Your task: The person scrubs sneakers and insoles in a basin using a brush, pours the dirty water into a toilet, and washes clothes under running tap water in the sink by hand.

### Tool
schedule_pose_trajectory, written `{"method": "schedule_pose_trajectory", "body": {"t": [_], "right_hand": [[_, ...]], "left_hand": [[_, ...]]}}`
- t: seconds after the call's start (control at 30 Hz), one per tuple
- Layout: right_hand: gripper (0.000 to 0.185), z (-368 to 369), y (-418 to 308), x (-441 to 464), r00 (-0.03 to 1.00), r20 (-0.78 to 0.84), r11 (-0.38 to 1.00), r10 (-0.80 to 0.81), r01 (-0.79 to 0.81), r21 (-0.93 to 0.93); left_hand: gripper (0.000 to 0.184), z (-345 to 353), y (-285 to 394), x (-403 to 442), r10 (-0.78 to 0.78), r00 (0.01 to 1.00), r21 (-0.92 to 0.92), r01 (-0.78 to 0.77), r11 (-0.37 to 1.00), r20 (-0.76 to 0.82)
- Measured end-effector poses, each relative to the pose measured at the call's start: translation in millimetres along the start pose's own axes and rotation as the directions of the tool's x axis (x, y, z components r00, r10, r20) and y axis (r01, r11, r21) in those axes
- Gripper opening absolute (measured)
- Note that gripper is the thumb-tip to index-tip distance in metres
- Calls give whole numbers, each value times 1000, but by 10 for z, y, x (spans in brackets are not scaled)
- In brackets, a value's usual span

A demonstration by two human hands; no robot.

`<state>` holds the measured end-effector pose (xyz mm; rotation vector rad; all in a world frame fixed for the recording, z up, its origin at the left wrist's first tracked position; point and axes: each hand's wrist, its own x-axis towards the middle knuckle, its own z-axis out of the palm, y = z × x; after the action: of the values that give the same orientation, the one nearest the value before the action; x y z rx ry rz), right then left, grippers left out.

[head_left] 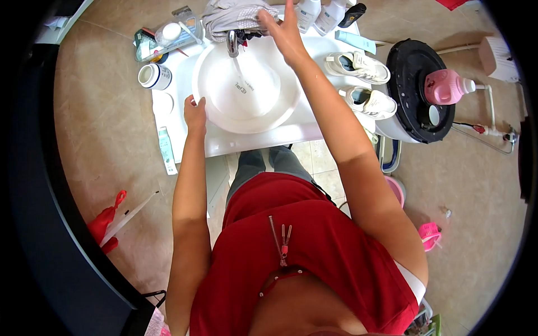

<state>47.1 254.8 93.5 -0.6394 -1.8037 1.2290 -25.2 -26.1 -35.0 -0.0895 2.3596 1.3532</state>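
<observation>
A white plastic basin (pixel 255 125) sits in the white sink, and a thin stream of water runs into it from the metal faucet (pixel 232 45). My left hand (pixel 195 116) is at the basin's left rim, fingers curled and thumb against the edge. Beyond the basin, my right hand (pixel 287 40) reaches to the back of the sink with fingers apart. Its thumb side is beside a bundle of grey and white cloth (pixel 230 18), apparently touching it. Some dark fabric (pixel 249 36) shows under the bundle, behind the faucet.
White shoes (pixel 367 103) stand on the right of the counter (pixel 302 132), near a light blue tube (pixel 356 41) and white bottles (pixel 329 15). On the left are a jar (pixel 154 77), a toothpaste tube (pixel 166 150) and a clear container (pixel 174 42). A pink jug (pixel 445 87) stands on a black lid (pixel 412 115).
</observation>
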Motion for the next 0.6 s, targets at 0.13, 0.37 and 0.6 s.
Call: {"method": "schedule_pose_trajectory", "body": {"t": [0.13, 0.37, 0.6], "right_hand": [[55, 23, -232, 266, 971, 238, 999, 23, -30, 23], [33, 274, -644, -50, 841, 192, 851, -505, 523, -51], [27, 425, -440, -1165, 542, 716, 589, -440, 776, -226]], "left_hand": [[45, -42, -15, 13, -103, 995, -36, 103, 994, -4], [42, -72, -22, -14, -123, 987, -180, 139, 974, 102], [38, -72, -312, 190, -65, 984, -218, 102, 971, 168]]}}
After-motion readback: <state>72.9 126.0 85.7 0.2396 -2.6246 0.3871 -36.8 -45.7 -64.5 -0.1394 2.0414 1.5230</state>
